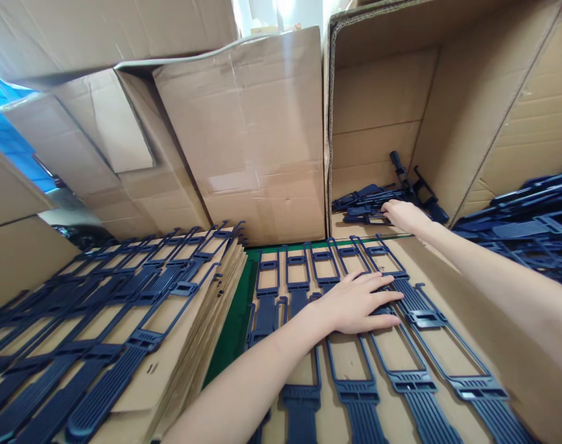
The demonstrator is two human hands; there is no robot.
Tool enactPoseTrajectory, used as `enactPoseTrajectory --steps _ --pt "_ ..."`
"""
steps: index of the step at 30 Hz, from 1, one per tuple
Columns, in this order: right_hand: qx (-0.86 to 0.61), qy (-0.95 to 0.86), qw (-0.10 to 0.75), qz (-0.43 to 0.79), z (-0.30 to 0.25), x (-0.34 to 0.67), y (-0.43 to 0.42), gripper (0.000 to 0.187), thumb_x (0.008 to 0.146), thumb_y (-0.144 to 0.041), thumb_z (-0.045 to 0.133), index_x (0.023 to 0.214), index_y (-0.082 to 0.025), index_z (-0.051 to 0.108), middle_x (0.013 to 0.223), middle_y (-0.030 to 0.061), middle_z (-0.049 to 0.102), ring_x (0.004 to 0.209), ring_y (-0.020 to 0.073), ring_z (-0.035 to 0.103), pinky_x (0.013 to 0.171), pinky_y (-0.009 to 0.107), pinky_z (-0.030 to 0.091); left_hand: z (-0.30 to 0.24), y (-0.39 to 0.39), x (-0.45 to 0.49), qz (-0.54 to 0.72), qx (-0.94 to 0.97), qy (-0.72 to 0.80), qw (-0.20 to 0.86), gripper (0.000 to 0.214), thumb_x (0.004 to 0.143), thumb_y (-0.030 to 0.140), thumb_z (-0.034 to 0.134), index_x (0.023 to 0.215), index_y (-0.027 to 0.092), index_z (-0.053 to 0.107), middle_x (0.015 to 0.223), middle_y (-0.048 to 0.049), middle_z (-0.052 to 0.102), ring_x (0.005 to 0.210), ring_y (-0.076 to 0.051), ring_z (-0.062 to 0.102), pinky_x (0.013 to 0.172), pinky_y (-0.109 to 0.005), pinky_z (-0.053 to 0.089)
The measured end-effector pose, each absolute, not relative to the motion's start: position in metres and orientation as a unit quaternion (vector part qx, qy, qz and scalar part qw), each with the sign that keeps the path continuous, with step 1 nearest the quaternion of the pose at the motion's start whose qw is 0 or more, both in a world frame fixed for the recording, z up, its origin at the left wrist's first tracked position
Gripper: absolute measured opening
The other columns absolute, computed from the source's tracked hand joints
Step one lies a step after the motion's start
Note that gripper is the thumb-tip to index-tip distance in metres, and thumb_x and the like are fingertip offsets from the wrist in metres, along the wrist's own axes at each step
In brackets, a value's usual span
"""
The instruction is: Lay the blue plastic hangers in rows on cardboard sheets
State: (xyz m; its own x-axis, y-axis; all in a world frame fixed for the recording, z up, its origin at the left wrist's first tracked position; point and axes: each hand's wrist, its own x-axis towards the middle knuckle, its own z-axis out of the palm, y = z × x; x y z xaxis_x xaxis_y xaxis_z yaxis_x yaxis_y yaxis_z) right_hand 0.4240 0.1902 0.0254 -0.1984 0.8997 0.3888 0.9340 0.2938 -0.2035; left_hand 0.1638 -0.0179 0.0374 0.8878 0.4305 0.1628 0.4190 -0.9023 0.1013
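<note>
My left hand lies with spread fingers over the dark blue plastic frames, which sit in rows on a cardboard sheet. Each has an open rectangular frame and a ribbed tongue, and my palm covers parts of a few. My right hand reaches into an open cardboard box, fingertips closed on a dark plastic part in a loose heap at the bottom. The fingers hide where they grip, and how much of the heap they hold cannot be made out.
To the left, a stack of cardboard sheets bears more blue frames. A green surface shows between the stacks. On the right lies a pile of similar parts. Large closed cartons stand behind.
</note>
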Motion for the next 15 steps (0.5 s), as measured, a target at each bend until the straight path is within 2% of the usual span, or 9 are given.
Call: enactPoseTrajectory --steps 3,8,12,15 --pt "-0.574 -0.751 0.327 0.0 0.035 0.426 0.182 0.016 0.085 -0.017 0.051 0.094 -0.013 0.065 0.103 0.0151 0.067 0.093 0.0239 0.064 0.089 0.035 0.045 0.038 -0.019 0.164 0.085 0.971 0.221 0.032 0.049 0.095 0.049 0.043 0.135 0.021 0.046 0.149 -0.0077 0.036 0.14 -0.021 0.028 0.115 -0.041 0.019" --pt "-0.526 -0.682 0.5 0.096 0.045 0.429 0.155 0.015 0.086 -0.027 0.056 0.093 -0.013 0.059 0.08 0.011 0.069 0.071 0.0184 0.067 0.069 0.029 0.053 0.037 -0.018 0.165 0.089 0.971 0.22 0.038 0.049 0.095 0.049 0.042 0.135 0.021 0.046 0.15 -0.0076 0.035 0.14 -0.022 0.028 0.115 -0.043 0.02" --pt "-0.468 -0.636 0.596 0.146 0.057 0.429 0.139 0.014 0.083 -0.029 0.063 0.084 -0.016 0.056 0.085 0.0079 0.067 0.077 0.017 0.068 0.076 0.03 0.055 0.036 -0.017 0.164 0.095 0.971 0.214 0.038 0.049 0.095 0.047 0.043 0.135 0.02 0.047 0.15 -0.0082 0.035 0.14 -0.022 0.029 0.116 -0.042 0.019" --pt "-0.429 -0.539 0.678 0.256 0.069 0.429 0.139 0.015 0.084 -0.022 0.062 0.077 -0.018 0.05 0.089 0.0057 0.064 0.081 0.0146 0.067 0.086 0.032 0.053 0.035 -0.017 0.164 0.101 0.971 0.212 0.037 0.048 0.095 0.047 0.044 0.135 0.02 0.046 0.149 -0.0086 0.037 0.139 -0.022 0.03 0.115 -0.042 0.019"
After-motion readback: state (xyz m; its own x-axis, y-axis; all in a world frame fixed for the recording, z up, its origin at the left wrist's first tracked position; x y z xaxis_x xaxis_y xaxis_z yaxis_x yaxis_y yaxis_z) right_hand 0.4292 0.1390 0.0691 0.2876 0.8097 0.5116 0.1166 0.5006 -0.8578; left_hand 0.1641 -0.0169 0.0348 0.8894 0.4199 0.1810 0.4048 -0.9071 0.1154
